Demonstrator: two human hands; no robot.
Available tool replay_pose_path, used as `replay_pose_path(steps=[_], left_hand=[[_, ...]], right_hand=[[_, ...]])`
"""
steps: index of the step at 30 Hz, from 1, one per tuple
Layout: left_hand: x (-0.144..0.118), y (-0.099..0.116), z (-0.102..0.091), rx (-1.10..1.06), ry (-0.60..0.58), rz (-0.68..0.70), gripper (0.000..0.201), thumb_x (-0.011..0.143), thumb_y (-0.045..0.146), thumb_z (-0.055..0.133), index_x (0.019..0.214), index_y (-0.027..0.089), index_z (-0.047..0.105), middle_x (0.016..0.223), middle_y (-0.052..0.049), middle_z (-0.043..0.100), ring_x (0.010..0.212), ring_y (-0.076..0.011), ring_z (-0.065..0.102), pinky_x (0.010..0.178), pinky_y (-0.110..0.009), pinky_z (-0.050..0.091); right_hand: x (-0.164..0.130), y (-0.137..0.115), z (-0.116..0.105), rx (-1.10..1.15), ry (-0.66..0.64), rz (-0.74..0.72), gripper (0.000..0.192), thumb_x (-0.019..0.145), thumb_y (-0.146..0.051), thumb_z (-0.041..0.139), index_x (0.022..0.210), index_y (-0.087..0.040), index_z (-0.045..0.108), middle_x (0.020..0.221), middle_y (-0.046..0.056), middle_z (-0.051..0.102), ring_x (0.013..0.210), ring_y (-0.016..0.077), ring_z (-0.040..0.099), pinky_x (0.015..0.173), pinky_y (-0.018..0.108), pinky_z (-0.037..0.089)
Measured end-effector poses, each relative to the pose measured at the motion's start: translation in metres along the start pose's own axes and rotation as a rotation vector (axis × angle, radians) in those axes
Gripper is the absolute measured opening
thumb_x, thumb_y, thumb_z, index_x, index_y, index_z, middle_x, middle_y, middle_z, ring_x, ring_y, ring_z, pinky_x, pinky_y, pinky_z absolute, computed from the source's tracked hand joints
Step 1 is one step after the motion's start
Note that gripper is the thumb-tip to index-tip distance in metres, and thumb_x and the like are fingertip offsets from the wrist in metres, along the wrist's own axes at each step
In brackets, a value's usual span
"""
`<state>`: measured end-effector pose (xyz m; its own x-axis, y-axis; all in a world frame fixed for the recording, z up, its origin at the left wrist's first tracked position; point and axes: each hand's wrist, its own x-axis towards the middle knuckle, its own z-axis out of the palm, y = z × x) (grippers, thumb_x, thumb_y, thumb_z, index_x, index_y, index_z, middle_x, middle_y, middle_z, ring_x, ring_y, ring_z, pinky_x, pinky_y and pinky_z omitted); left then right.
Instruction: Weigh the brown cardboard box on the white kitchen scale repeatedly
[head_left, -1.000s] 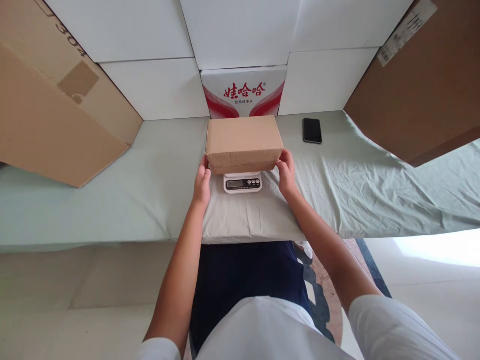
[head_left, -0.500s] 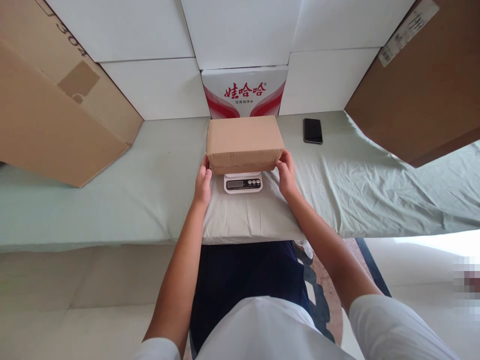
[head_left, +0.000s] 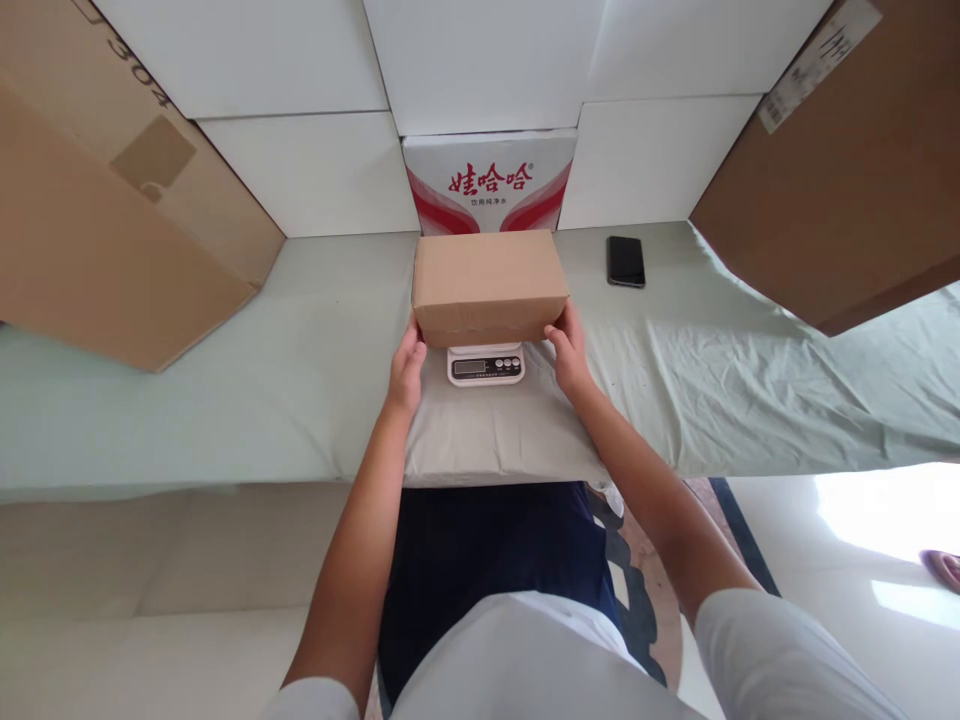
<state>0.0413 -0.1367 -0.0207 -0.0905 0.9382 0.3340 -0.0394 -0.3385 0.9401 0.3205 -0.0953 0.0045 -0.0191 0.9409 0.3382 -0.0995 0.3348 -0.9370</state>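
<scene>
Closest to the camera you get white sleeves and both forearms reaching out over the near edge of the worktop (head_left: 187,400), which is covered in a pale green sheet. The left hand (head_left: 407,368) is pressed flat against the left end of the small cardboard box (head_left: 487,285), fingers together and hugging its lower corner. The right hand (head_left: 568,350) does the same on the right end, fingers curled onto the bottom edge (thumb on the front face, looks like). So the box is pinched between the two palms.

The box sits on top of a little white kitchen scale (head_left: 485,364), about midway along the worktop and nearer the back edge than the front. Only the scale's display strip and buttons poke out from under it; the reading is too small to make out.

Further back, a black phone (head_left: 625,261) lies flat near the back edge, right of the box and well apart from it. Behind the box stands a white carton with red lettering (head_left: 489,182), with big brown cartons leaning in at the far left (head_left: 112,230) and far right (head_left: 840,190).
</scene>
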Motion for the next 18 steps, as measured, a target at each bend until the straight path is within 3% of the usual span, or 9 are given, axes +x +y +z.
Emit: replay_pose_path(steps=[4,11,18], left_hand=[[-0.001,0.0,0.002,-0.013,-0.012,0.041,0.068,0.097,0.061,0.058,0.158,0.032,0.049,0.174,-0.001,0.037,0.166,-0.028,0.024,0.137,-0.044,0.022],[-0.001,0.02,0.01,-0.014,0.024,0.015,0.07,0.092,0.065,0.062,0.152,0.031,0.051,0.166,-0.009,0.05,0.16,-0.0317,0.039,0.133,-0.05,0.031],[0.054,0.059,0.009,0.008,-0.007,0.11,0.061,0.089,0.072,0.063,0.137,0.035,0.06,0.156,-0.006,0.06,0.153,-0.0306,0.049,0.13,-0.048,0.035]], right_hand=[[-0.005,-0.006,0.006,-0.052,-0.038,-0.019,0.063,0.082,-0.054,0.067,0.14,-0.035,0.053,0.16,0.0,0.053,0.156,0.0307,0.04,0.138,0.052,0.027],[0.001,-0.016,0.006,-0.061,-0.024,-0.02,0.071,0.078,-0.053,0.07,0.142,-0.032,0.05,0.154,0.005,0.056,0.149,0.0325,0.046,0.136,0.055,0.03],[0.054,-0.022,0.009,-0.034,0.005,-0.167,0.068,0.079,-0.054,0.067,0.141,-0.034,0.049,0.152,0.003,0.054,0.152,0.0318,0.042,0.135,0.053,0.032]])
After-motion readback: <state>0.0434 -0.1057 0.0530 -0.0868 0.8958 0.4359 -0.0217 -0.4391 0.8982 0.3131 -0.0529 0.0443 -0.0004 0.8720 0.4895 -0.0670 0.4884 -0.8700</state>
